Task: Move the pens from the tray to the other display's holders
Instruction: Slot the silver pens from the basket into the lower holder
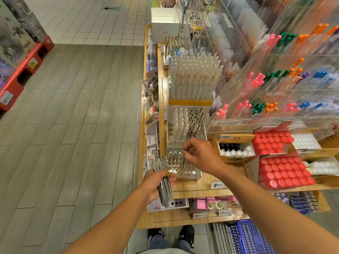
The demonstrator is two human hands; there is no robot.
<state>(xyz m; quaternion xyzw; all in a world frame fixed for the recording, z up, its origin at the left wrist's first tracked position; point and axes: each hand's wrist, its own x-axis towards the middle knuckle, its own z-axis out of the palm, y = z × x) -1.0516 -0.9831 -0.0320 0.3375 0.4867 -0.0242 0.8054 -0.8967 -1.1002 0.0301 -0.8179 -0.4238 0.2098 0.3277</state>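
Note:
My left hand (pixel 157 184) grips a bundle of several clear-barrelled pens (pixel 163 180) just left of a clear acrylic pen display (pixel 189 173) with round holders. My right hand (pixel 200 154) is above that display and pinches a single pen (pixel 185 156) upright over its holes. A few clear pens (pixel 174 156) stand in the display's back row. Behind it a taller clear display (pixel 185 123) holds clear pens and dark pens.
The displays stand on a wooden shelf (pixel 194 187) with price tags along its edge. Trays of red-capped bottles (pixel 282 171) lie to the right, acrylic racks of coloured pens (pixel 275 79) above them. A blue basket (pixel 249 237) stands on the floor, beside my feet.

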